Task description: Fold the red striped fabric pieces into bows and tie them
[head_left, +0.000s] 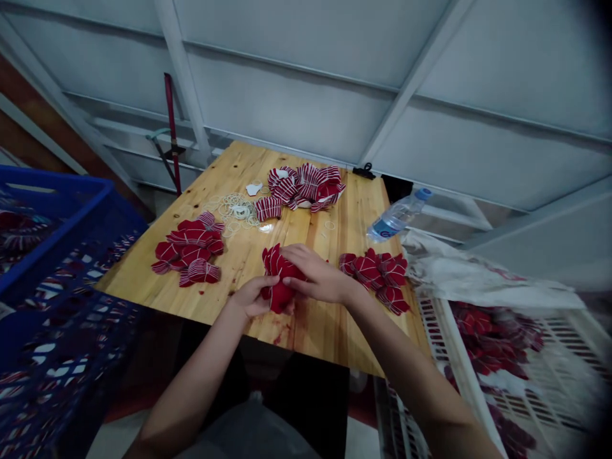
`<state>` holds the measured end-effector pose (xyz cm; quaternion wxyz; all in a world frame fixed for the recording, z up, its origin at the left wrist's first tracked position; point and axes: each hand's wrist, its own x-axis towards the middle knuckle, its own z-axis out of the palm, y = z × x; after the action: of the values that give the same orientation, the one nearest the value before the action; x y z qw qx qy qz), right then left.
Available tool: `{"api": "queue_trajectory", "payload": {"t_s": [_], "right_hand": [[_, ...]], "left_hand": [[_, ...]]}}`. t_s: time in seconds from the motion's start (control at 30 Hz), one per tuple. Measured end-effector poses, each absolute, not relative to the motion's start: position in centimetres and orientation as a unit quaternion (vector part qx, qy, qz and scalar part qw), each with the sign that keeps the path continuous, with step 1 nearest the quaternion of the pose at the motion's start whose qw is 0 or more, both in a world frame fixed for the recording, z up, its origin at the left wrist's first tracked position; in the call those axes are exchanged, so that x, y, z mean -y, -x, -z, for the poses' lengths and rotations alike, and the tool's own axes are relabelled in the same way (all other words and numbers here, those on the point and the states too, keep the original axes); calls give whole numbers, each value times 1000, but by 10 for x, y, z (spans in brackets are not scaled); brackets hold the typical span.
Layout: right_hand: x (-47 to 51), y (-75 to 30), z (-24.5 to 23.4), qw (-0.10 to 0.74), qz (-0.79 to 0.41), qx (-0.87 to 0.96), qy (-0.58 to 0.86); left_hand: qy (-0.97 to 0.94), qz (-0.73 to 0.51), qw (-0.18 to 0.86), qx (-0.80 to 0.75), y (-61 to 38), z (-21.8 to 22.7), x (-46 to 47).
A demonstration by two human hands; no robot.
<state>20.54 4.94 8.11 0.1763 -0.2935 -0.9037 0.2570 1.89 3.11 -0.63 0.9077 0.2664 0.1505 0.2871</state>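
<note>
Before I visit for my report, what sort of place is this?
Probably a small textile workshop: red-striped fabric pieces piled on a wooden worktable, loose rubber bands, and a blue plastic crate holding more.

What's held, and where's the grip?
A bunched red-and-white striped fabric piece: the left hand grips its lower left side, the right hand its upper right.
</note>
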Motion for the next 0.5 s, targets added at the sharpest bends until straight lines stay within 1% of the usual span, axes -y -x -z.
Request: {"api": "queue_trajectory", "payload": {"t_s": [0.1,0.2,0.3,0.4,0.5], "right_hand": [[-40,-217,-78,188,-261,898,301],[-33,-224,-74,179,-249,896,320],[-30,-225,-70,185,-239,886,353],[-29,-219,-66,194,-286,860,375],[-29,-211,-61,247,-307,824,406]], "left_hand": [[-229,-275,923,-144,-26,1,-28],[-213,-267,919,-196,-35,-4,-26],[-191,-329,883,-274,-48,-7,-25],[-175,-401,838,-325,-60,-10,-25],[-189,-406,824,-347,-61,-13,-27]]}}
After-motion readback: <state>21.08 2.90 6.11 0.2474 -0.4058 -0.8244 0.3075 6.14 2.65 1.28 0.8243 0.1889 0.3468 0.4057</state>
